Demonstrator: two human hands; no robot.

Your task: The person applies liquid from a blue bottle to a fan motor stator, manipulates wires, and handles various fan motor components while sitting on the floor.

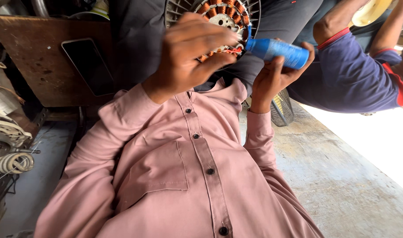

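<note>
A fan motor stator (pixel 223 13) with copper windings sits at the top centre, partly hidden behind my hands. My left hand (pixel 188 55) is raised to it, with thumb and fingers pinched on a small red wire end (pixel 233 50) at the windings. My right hand (pixel 272 77) grips a blue tube (pixel 278 50) lying sideways, its narrow tip against the stator beside my left fingertips. My pink buttoned shirt (pixel 179 176) fills the lower half of the view.
Another person in a navy shirt with red trim (pixel 351 75) leans in at the upper right. A dark phone (pixel 89 66) lies on a wooden board (pixel 29 61) at the left. A wire fan guard (pixel 281 109), coiled wire (pixel 12 163) and concrete floor (pixel 342 176) surround me.
</note>
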